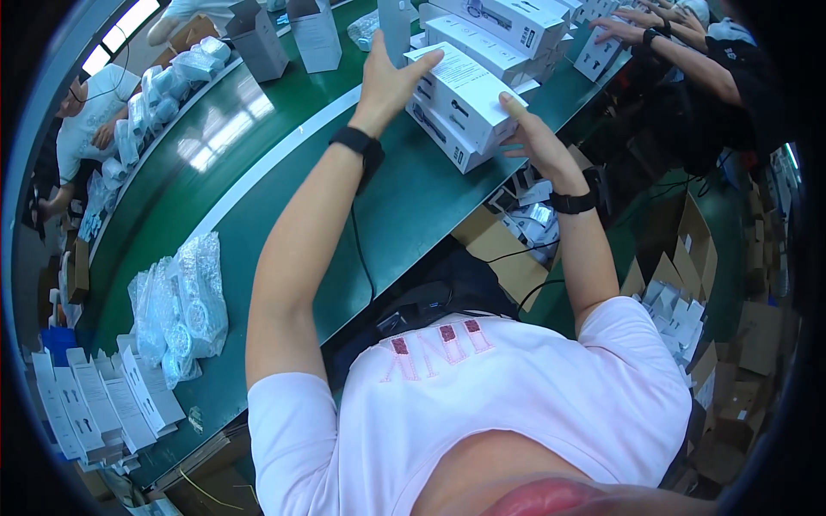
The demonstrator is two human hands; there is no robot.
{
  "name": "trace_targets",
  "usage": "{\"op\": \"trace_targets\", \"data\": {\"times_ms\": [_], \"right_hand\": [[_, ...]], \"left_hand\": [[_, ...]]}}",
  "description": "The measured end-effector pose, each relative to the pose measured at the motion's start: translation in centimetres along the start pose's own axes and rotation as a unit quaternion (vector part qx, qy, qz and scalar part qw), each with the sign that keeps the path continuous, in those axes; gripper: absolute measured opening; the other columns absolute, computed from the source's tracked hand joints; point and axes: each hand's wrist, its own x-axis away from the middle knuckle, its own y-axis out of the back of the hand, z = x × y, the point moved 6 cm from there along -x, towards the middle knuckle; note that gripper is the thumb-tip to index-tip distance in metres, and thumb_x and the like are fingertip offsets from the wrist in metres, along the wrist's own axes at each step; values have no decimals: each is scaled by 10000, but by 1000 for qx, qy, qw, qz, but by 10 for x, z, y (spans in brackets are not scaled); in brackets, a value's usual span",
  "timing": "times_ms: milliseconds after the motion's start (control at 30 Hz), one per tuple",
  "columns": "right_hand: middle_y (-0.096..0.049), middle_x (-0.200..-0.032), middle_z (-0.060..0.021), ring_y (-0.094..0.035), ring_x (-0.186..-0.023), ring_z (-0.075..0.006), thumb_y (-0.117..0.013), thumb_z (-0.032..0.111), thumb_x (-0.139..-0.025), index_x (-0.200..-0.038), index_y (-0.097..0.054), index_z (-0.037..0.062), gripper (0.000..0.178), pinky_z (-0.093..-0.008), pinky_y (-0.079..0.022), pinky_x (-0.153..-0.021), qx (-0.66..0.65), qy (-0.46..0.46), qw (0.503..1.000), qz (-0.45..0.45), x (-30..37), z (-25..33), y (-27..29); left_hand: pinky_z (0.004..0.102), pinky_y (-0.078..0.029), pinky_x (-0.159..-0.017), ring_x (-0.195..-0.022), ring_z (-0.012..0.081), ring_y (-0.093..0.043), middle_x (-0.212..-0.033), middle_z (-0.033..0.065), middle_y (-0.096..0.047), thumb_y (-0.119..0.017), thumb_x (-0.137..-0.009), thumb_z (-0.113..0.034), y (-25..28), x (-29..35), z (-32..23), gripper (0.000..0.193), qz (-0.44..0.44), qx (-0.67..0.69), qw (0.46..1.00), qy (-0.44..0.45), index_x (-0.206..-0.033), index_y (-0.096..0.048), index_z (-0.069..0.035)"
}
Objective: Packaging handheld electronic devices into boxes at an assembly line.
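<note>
A white printed carton (469, 90) lies on top of another white carton (443, 138) on the green table. My left hand (389, 84) is at the upper carton's left end. Its thumb lies over the top edge and one finger points up, away from the carton; the other fingers are partly hidden. At the right end, my right hand (540, 142) has its thumb on the top corner and its fingers beside the end face. The upper carton is held between both hands. Further white cartons (508, 26) are stacked just behind it.
Bubble-wrapped items (185, 301) and flattened white cartons (103, 400) lie at the table's left. Two open boxes (314, 39) stand farther back. A curved green conveyor (189, 155) runs past the table. Brown cardboard boxes (688, 245) stand at right, where another person's hands (632, 26) work.
</note>
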Motion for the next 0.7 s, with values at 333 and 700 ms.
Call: {"op": "trace_targets", "data": {"times_ms": [333, 700], "right_hand": [[-584, -1196, -204, -539, -1120, -284, -565, 562, -873, -1369, -480, -22, 771, -514, -387, -966, -83, 71, 985, -137, 2, -6, 5], [-646, -1147, -117, -609, -1038, -156, -714, 11, -850, -1293, -527, -98, 494, -291, -473, -929, -100, 307, 936, -143, 68, 61, -85]], "left_hand": [[208, -449, -806, -935, 86, -589, -1024, 46, -670, -724, -887, -290, -28, 21, 17, 577, 141, 253, 952, 98, -1302, -529, 59], [334, -437, -1013, -1223, 204, -520, -1389, 142, -492, -784, -813, -118, 24, 51, -112, 718, 46, 291, 948, -120, -1430, -419, -96]]}}
